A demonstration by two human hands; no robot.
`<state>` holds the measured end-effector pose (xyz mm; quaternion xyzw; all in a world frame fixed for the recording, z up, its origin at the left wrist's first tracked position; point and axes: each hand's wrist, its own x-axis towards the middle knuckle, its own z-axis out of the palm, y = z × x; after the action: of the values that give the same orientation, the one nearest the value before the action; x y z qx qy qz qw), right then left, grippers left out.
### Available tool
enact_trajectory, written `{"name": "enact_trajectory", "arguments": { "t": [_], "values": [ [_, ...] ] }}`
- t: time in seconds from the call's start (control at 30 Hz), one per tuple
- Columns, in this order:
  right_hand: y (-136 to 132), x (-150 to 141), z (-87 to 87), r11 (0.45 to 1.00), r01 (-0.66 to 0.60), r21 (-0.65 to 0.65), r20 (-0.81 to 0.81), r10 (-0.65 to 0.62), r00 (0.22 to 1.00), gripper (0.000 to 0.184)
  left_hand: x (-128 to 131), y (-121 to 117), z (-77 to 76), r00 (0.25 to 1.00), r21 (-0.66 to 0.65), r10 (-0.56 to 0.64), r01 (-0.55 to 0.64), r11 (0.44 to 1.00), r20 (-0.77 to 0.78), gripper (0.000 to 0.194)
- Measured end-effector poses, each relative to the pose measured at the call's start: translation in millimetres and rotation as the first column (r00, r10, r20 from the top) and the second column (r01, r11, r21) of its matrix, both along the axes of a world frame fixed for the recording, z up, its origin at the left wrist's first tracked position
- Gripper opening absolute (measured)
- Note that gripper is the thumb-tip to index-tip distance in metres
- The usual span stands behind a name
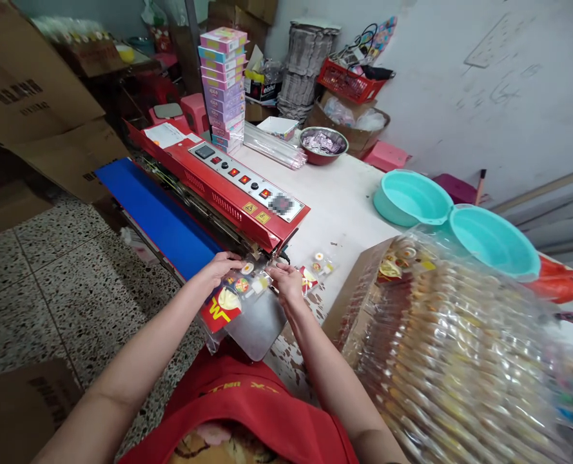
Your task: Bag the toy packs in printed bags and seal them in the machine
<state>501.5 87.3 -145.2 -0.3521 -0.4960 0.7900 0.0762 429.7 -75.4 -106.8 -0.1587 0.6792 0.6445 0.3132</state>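
My left hand [222, 265] and my right hand [286, 281] together hold a clear plastic packet [238, 293] of small toy food pieces with a red printed card. Both hands pinch its top edge at the infeed end of a red band sealer [228, 180]. The packet lies on the sealer's metal plate [260, 325], just before the blue conveyor belt [155, 209]. Another filled packet [318, 267] lies on the white table to the right of my right hand.
A cardboard box [363, 290] heaped with several clear packets [460, 361] stands at the right. Two turquoise basins [412, 196] sit on the white table [334, 193]. A stack of coloured boxes [223, 84], a metal bowl [322, 143] and cardboard cartons [29, 96] are further back.
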Motion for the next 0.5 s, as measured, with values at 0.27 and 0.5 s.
{"name": "enact_trajectory", "arguments": {
  "t": [0.27,0.5],
  "values": [
    [2.3,26.4,18.7,0.979,-0.017,0.203,-0.1,0.038,0.994,0.052,-36.5,-25.2,6.4,0.944,-0.194,0.188,-0.245,0.95,-0.272,0.032],
    [41.0,140.1,39.6,0.58,-0.008,0.815,-0.036,0.064,0.997,0.046,-5.2,-45.4,57.9,0.559,-0.455,-0.159,-0.444,0.772,-0.814,0.025]
  ]
}}
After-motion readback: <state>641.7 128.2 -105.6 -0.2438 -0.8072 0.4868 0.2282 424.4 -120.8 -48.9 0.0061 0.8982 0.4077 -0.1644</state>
